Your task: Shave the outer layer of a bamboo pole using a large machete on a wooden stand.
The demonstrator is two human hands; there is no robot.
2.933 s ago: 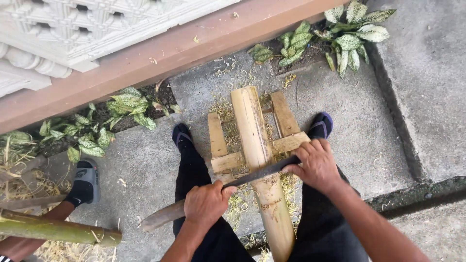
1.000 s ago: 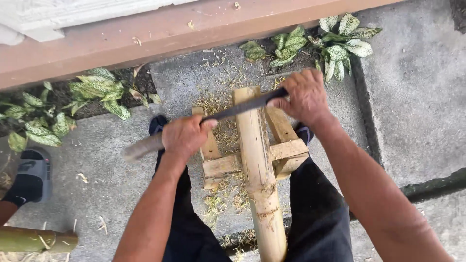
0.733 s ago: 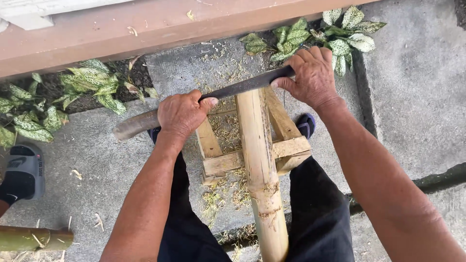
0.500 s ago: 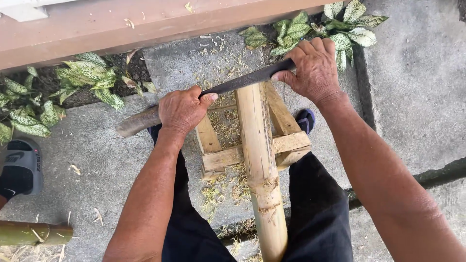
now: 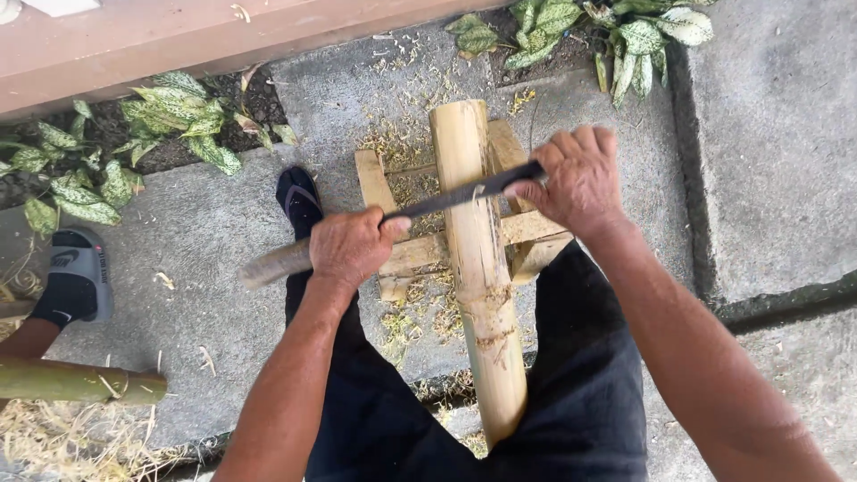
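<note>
Across the bamboo pole (image 5: 478, 268) on the wooden stand (image 5: 420, 252) lay a long blade (image 5: 446, 196); left hand (image 5: 353, 245) was clenched round its handle, right hand (image 5: 576, 178) clamped on the blade's far end.

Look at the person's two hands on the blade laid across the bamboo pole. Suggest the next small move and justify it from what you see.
Probably draw the blade toward the body along the bamboo pole. The left hand grips the handle and the right hand the far end, so the blade spans the pole crosswise on the wooden stand. Shavings lie below.
</note>
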